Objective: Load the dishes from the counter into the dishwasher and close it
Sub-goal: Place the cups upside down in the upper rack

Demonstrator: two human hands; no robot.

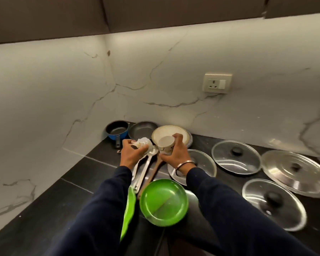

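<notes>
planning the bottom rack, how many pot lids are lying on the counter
4. One glass lid sits near the wall, a steel lid at far right, another glass lid nearest the front, and one lid partly hidden under the right hand. More may be out of view.

The round plastic green plate (163, 202) is bright green, the small saucepan (117, 130) blue outside and black inside, the stone counter (44, 209) black, the wall (54, 89) white marble with grey veins.

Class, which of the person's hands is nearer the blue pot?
Left. The left hand, holding a cup, is just right of the blue pot; the right hand is farther right.
</notes>
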